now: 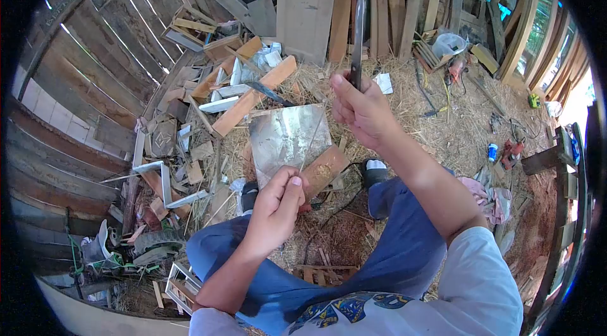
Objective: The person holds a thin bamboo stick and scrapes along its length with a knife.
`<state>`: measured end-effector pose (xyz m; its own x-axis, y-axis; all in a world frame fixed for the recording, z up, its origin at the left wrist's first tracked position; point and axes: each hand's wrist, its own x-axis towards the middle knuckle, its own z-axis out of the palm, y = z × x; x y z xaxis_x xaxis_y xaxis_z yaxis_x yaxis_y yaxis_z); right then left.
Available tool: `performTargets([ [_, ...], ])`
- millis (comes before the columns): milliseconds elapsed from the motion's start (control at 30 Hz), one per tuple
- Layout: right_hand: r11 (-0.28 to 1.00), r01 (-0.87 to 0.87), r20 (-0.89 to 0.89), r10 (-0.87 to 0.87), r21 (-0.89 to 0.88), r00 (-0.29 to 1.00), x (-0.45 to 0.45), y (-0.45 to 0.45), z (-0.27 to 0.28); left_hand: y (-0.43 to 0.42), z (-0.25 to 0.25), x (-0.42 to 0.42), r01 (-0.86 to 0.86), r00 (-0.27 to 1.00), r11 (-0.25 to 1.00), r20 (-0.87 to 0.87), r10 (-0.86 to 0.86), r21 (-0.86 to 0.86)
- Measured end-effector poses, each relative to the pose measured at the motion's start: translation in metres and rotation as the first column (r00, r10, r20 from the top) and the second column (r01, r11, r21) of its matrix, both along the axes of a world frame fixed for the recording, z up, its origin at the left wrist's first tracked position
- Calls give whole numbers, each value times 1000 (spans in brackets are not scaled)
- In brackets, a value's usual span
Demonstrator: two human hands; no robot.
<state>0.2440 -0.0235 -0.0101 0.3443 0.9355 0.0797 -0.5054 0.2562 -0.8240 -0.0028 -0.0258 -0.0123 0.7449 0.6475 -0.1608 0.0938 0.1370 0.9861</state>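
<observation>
In my right hand is the dark handle of a long knife, its blade pointing up and away from me. My left hand is closed, with thumb and fingers pressed together on a thin strip that slants up to the right. Beside that hand lies a reddish-brown wood block with a worn top. A shiny metal sheet lies beyond my left hand, between my feet and the wood pile. A second dark blade rests just past the sheet.
Wood scraps and a plank are heaped at the left. Boards lean against the far wall. On the straw-covered floor at the right are a blue can, a red tool, cables and a pink cloth.
</observation>
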Motion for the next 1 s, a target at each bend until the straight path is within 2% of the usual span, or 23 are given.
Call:
performTargets([
  [100, 1000, 0, 5, 0, -26, 1000, -5, -2, 1, 2, 4, 0, -13, 1000, 996, -21, 11, -87],
  [167, 1000, -26, 4, 26, -12, 1000, -7, -1, -2, 2, -3, 2, 3, 999, 1000, 37, -3, 0],
  [300, 999, -17, 14, 18, -51, 1000, -16, -2, -4, 3, 1, 4, -8, 1000, 999, 4, 8, 44],
  [367, 997, -64, 38, 65, -40, 997, -18, -3, -5, 5, 2, 6, 3, 1000, 996, 22, -1, -90],
  [400, 996, -73, 39, 75, -43, 996, -20, -3, -6, 6, 1, 8, -6, 1000, 996, 23, 9, -93],
  [500, 994, -80, 98, 86, -71, 991, -27, -2, -8, 11, -2, 13, -21, 997, 993, 73, 30, -117],
  [567, 983, 0, 289, 53, -182, 956, -29, -1, -7, 16, -4, 14, -8, 996, 989, 90, 22, -150],
  [600, 983, -10, 292, 65, -185, 954, -27, -1, -10, 18, -6, 15, -18, 995, 988, 93, 33, -153],
  [667, 993, 59, 594, 15, -105, 804, -21, -1, -17, 22, -8, 14, -77, 988, 994, 128, 87, -76],
  [700, 993, 44, 597, 29, -108, 802, -20, -2, -18, 23, -8, 13, -92, 986, 993, 131, 102, -79],
  [767, 995, 94, 912, -62, 26, 406, -21, -6, -18, 28, -8, 11, -147, 976, 988, 159, 151, -39],
  [800, 994, 100, 950, 20, -54, 313, -26, -11, -8, 31, -8, 10, -158, 974, 987, 161, 162, -40],
  [833, 994, 92, 950, 24, -56, 312, -30, -12, -9, 33, -8, 8, -172, 971, 984, 162, 178, -55],
  [900, 994, 10, 994, -112, 112, 19, -37, -13, -11, 34, -8, 6, -183, 968, 980, 159, 193, -74],
  [933, 994, 12, 994, -110, 110, 21, -38, -13, -11, 32, -8, 5, -215, 964, 972, 138, 227, -94],
  [1000, 988, 1, 986, -154, 154, -58, -39, -11, -9, 31, -5, 4, -238, 961, 965, 114, 250, -112],
])
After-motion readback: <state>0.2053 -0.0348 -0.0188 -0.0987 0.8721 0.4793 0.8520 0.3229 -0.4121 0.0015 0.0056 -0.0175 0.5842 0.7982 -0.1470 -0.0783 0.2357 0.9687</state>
